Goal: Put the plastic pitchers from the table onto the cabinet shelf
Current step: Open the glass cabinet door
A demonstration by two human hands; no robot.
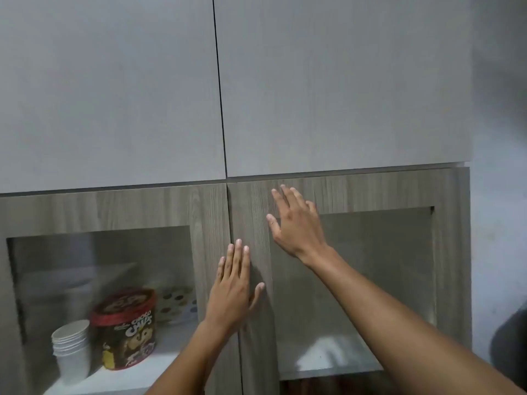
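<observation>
A wood-grain cabinet with two glass-paned doors fills the lower half of the view. My left hand (232,283) lies flat with fingers spread on the centre frame of the right door (251,218), close to the seam between the doors. My right hand (295,220) is open higher up, fingers spread against the top frame of that same door. Both doors look closed. Behind the right pane, a pale shelf (328,357) shows. No plastic pitcher and no table are in view.
Behind the left glass door (99,280) stand a stack of white paper cups (71,349), a red-lidded Choco Chips tub (128,329) and a dotted container (176,303). Plain grey upper cabinet doors (114,86) hang above. A white wall (499,223) lies to the right.
</observation>
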